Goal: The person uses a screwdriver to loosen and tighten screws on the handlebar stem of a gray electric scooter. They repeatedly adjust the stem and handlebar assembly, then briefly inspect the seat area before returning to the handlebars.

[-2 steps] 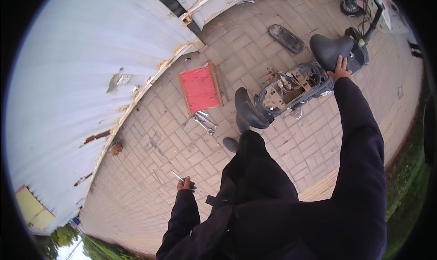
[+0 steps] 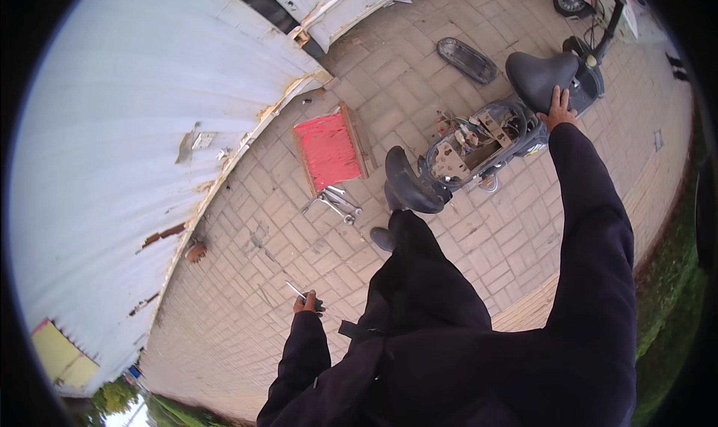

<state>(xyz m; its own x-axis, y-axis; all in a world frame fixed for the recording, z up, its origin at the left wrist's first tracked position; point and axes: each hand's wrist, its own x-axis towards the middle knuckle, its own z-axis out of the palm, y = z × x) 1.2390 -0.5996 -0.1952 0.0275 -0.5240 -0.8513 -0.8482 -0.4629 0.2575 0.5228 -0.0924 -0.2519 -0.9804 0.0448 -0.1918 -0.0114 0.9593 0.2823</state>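
My left hand [image 2: 305, 303] is closed around the dark handle of a screwdriver [image 2: 295, 288], whose shiny shaft points up and away to the left. At the far right, my right hand [image 2: 558, 111] rests on the near edge of a black scooter seat [image 2: 540, 79] with its fingers outstretched. Beside that seat lies the electric scooter's opened body [image 2: 479, 144], with wires and metal plates showing inside. A black curved rear saddle or backrest [image 2: 410, 180] is at the near end of the body, close to my leg.
A red-topped wooden stool or box [image 2: 327, 149] stands on the paving, with several wrenches [image 2: 339, 203] beside it. A black oblong cover [image 2: 467, 60] lies beyond the scooter. A rusty white metal wall [image 2: 134, 143] runs along the left. Handlebar and front wheel [image 2: 572, 6] are at the far right.
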